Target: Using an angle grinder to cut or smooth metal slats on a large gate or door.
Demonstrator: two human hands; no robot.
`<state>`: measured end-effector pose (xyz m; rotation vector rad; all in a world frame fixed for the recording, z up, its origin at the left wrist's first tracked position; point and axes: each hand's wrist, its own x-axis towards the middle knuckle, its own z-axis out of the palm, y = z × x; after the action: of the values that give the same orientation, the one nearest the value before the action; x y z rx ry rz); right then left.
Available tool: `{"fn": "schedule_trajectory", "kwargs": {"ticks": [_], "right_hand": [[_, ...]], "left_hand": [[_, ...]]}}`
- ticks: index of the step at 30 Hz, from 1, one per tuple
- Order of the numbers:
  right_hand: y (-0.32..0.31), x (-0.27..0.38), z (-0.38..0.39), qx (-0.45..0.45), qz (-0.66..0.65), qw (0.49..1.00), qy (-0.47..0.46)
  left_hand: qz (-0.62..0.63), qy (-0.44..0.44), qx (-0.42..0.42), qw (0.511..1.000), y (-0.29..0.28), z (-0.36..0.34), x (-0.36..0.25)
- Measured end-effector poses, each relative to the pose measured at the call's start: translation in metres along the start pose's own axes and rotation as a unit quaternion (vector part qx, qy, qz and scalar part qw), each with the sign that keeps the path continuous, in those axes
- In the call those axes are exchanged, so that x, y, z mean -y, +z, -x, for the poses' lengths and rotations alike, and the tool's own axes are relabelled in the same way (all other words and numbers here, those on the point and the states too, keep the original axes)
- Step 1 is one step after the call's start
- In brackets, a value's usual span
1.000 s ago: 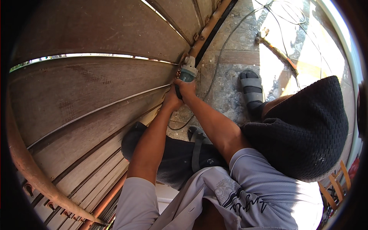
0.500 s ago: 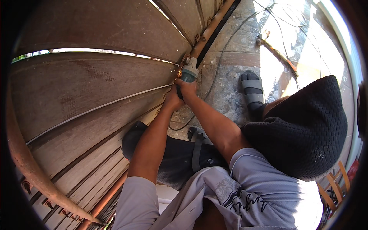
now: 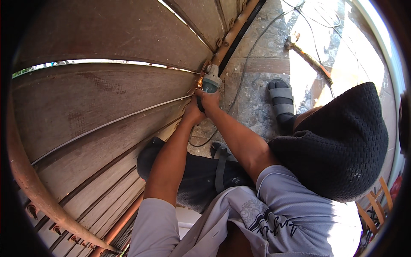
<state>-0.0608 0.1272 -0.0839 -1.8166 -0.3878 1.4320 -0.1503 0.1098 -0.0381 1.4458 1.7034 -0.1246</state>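
Observation:
A grey and green angle grinder [image 3: 211,79] is held against the rusty brown metal post [image 3: 231,35] at the edge of the slatted gate [image 3: 107,98], with orange sparks [image 3: 200,82] at its left side where it meets the metal. My right hand [image 3: 208,99] is closed on the grinder's body. Just below and to the left, my left hand [image 3: 193,109] is wrapped round its dark rear part, partly hidden behind my right hand. A dark cord runs from the tool across the tiled floor.
A loose rusty metal piece [image 3: 310,60] and looped cords [image 3: 338,19] lie on the sunlit tiles [image 3: 261,47] to the right. My sandalled feet [image 3: 281,100] and dark-covered knees are below me. Bent orange strips [image 3: 371,207] stand at the lower right; a curved pipe [image 3: 45,205] runs at left.
The orange sparks at the grinder's left side look brighter and more spread than a second ago. My hands and the tool have barely moved.

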Motion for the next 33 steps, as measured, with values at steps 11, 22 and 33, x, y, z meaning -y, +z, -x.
{"fn": "schedule_trajectory", "kwargs": {"ticks": [11, 22, 33], "right_hand": [[-0.007, 0.023, 0.021, 0.031, 0.01, 0.998, 0.061], [-0.002, 0.025, 0.025, 0.009, 0.005, 0.998, 0.063], [-0.005, 0.019, 0.019, 0.031, -0.01, 0.998, 0.055]], "left_hand": [[0.021, -0.01, 0.005, 1.0, -0.006, 0.01, -0.001], [0.001, -0.005, 0.006, 1.0, -0.004, 0.005, 0.01], [-0.012, 0.027, 0.024, 0.999, 0.006, -0.007, 0.021]]}}
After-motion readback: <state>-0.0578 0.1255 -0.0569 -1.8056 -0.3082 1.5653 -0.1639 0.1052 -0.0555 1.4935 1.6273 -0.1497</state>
